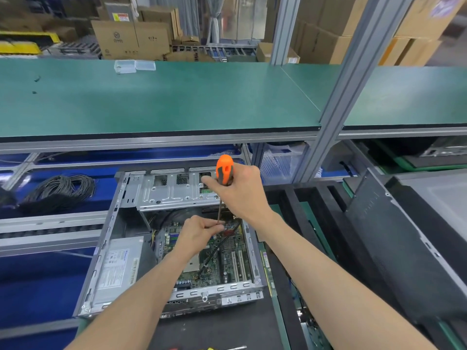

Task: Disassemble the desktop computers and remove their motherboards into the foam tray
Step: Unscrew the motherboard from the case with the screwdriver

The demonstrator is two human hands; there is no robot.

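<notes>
Gripping an orange-handled screwdriver [224, 170] upright, the right hand [241, 193] drives its shaft down into an opened desktop computer [141, 238] at the worktop's near edge. The left hand [199, 229] pinches the shaft near the tip, steadying it over the green motherboard [222, 258], which sits bare inside the grey metal case beside a silver power supply [117, 269]. Black foam tray [308, 198] slots stand just right of the case.
</notes>
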